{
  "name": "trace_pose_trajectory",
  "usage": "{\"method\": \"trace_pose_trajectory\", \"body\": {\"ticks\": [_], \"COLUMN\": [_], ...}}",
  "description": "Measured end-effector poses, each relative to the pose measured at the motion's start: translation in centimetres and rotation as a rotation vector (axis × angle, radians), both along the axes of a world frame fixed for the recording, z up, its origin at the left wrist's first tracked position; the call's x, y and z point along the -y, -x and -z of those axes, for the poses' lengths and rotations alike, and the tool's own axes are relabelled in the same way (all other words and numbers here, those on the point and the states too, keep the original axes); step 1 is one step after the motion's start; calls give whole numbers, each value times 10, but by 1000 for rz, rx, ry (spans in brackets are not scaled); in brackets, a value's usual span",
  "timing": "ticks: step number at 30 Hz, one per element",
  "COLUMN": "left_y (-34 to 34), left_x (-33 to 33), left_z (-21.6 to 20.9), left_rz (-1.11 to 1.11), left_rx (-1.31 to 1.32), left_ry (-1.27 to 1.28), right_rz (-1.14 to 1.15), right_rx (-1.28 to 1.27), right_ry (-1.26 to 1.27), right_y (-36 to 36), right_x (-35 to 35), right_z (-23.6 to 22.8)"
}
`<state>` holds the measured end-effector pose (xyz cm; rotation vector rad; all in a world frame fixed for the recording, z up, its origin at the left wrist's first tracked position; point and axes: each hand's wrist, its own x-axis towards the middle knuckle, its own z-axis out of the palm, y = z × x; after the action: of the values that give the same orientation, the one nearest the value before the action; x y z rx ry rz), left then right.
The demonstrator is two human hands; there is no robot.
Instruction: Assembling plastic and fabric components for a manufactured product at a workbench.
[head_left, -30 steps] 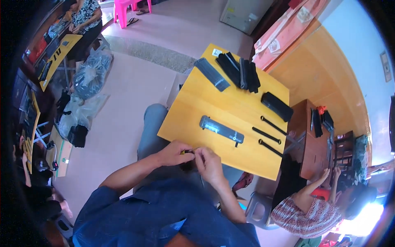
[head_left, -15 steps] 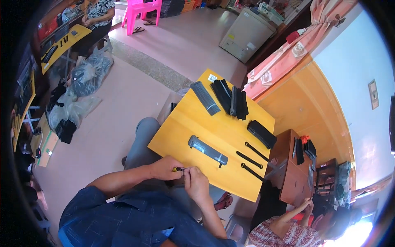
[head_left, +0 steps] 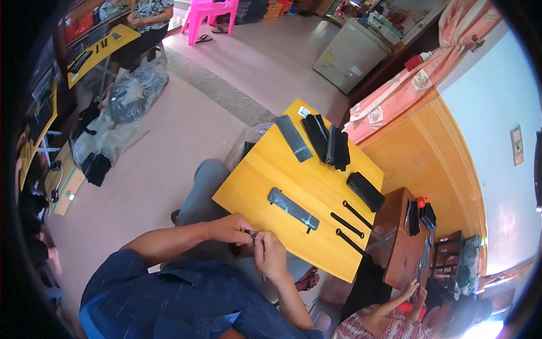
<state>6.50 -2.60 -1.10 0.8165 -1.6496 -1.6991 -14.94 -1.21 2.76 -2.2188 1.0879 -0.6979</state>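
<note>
Just off the near edge of the yellow table, my left hand and my right hand meet with fingers closed. Between their fingertips pokes a small dark piece, too small to name; the fingers hide most of it. In front of them on the table lies a long grey pouch with a shiny clear face and short dark tabs at its ends. To its right, three black straps with looped ends lie side by side.
A bundle of grey strips, folded black pieces and a black stack occupy the table's far side. A co-worker's hands work at lower right by a brown cabinet. Plastic bags lie on the floor at left.
The view has shifted, so the table sits slightly further right. The yellow bit seen at my left fingertips earlier no longer shows. My hands stay together; the co-worker's hands are lower.
</note>
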Motion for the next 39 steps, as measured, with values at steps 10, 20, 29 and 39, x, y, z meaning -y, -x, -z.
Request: {"method": "trace_pose_trajectory", "body": {"ticks": [10,20,29,39], "left_y": [7,3,6,-1], "left_x": [-16,-17,-22,-29], "left_z": [-10,-22,-41,-60], "left_rz": [-201,-235,-104,-243], "left_rx": [98,229,26,206], "left_ry": [170,470,143,317], "right_rz": [-100,-241,-97,-246], "right_rx": [-269,-130,443,325], "right_ry": [51,245,-391,-201], "right_y": [1,-4,3,-2], "right_x": [0,15,18,21], "right_z": [-34,-40,-17,-25]}}
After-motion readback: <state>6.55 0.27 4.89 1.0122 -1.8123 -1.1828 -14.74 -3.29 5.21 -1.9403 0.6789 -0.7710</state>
